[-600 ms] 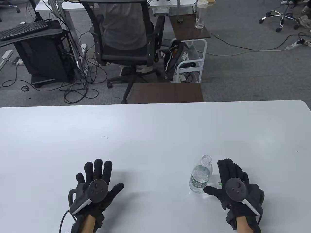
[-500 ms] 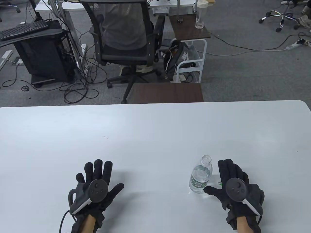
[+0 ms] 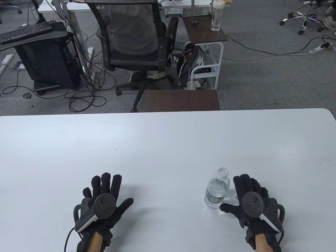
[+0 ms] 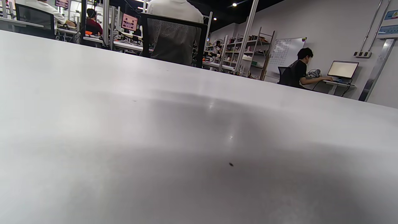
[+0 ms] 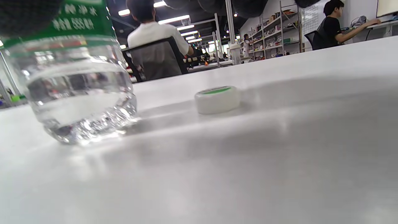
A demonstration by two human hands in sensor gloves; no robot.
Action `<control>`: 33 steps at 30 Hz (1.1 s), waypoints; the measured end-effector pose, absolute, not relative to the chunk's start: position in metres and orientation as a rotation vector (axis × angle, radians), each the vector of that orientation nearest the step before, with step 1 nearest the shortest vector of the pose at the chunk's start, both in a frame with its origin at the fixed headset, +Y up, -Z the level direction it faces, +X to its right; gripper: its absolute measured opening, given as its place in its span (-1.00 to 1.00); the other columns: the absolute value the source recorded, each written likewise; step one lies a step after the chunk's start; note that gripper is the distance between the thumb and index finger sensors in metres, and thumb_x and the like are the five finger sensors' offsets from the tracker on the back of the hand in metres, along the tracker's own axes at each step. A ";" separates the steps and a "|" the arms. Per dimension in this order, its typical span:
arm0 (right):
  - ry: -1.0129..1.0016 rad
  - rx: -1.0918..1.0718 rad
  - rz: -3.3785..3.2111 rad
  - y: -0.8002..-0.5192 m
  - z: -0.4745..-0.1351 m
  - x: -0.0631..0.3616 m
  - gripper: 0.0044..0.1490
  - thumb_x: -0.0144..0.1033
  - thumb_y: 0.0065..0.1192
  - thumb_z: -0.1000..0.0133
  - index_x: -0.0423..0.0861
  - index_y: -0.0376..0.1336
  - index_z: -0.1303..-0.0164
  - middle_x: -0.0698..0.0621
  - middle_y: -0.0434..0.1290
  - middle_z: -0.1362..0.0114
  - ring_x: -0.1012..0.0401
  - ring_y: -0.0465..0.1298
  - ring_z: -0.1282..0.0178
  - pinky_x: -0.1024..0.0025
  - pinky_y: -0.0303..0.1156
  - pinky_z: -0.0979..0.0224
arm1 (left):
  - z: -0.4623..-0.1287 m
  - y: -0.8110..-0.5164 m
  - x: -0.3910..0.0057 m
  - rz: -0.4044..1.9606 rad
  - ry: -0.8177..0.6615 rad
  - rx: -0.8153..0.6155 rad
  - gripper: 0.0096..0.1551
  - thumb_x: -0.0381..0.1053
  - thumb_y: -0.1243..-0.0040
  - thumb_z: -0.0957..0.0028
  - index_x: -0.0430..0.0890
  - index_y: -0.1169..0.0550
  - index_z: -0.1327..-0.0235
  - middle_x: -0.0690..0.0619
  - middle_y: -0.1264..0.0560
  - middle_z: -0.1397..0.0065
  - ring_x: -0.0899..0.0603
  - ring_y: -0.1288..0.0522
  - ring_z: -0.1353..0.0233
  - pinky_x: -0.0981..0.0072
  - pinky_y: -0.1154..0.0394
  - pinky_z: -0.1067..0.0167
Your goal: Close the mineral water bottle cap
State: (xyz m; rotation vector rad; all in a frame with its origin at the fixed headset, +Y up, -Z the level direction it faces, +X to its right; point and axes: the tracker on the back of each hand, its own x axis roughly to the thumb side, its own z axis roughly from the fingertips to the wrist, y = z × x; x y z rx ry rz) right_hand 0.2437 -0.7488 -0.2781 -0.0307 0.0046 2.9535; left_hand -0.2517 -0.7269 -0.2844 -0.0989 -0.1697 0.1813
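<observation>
A clear mineral water bottle (image 3: 216, 190) with a green label stands upright and uncapped on the white table (image 3: 168, 147), near the front right. Its white cap with a green top (image 5: 217, 99) lies on the table to the right of the bottle (image 5: 80, 93). In the table view the cap is almost wholly hidden under my right hand (image 3: 244, 187). That hand lies flat and open beside the bottle, its thumb close to the bottle's base, and holds nothing. My left hand (image 3: 110, 190) lies flat and open with spread fingers, far to the left and empty.
The table's far edge (image 3: 168, 113) borders a floor with an occupied office chair (image 3: 136, 44), a small dark side table (image 3: 181, 99) and a white cart (image 3: 207, 65). The left wrist view shows only bare tabletop (image 4: 199, 140).
My right hand has shifted slightly left, toward the bottle. The left hand, bottle and cap have stayed put.
</observation>
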 end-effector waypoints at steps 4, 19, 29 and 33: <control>0.091 -0.026 2.996 -0.750 -0.280 0.241 0.49 0.65 0.09 0.28 0.14 -0.34 -0.72 -0.04 -0.33 -0.81 -0.16 -0.22 -0.84 -0.41 -0.15 -0.66 | -0.284 -0.728 -0.251 0.189 -0.167 -0.103 0.13 0.62 0.32 -0.10 0.04 0.26 -0.72 -0.27 0.39 -0.73 -0.56 0.45 -0.62 -0.59 0.35 -0.35; 0.026 -0.009 2.927 -0.746 -0.279 0.240 0.49 0.67 0.11 0.31 0.10 -0.24 -0.73 -0.12 -0.24 -0.81 -0.16 -0.13 -0.82 -0.41 -0.11 -0.66 | -0.282 -0.728 -0.243 0.178 -0.172 -0.122 0.13 0.62 0.33 -0.11 0.02 0.27 -0.71 -0.27 0.39 -0.72 -0.56 0.45 -0.62 -0.59 0.35 -0.35; -0.368 0.047 2.718 -0.718 -0.268 0.206 0.47 0.61 0.19 0.25 -0.08 -0.13 -0.68 -0.19 0.06 -0.74 -0.13 0.18 -0.72 -0.35 0.07 -0.62 | -0.283 -0.729 -0.239 0.172 -0.181 -0.126 0.13 0.62 0.32 -0.11 0.02 0.27 -0.71 -0.27 0.39 -0.72 -0.56 0.45 -0.62 -0.59 0.35 -0.35; -0.364 -0.052 2.475 -0.723 -0.274 0.203 0.28 0.42 0.41 0.16 -0.05 -0.01 -0.60 -0.06 0.32 -0.58 0.03 0.44 -0.54 -0.24 0.18 -0.60 | -0.283 -0.730 -0.237 0.173 -0.185 -0.124 0.13 0.62 0.32 -0.11 0.02 0.27 -0.71 -0.27 0.39 -0.72 -0.56 0.45 -0.62 -0.59 0.35 -0.36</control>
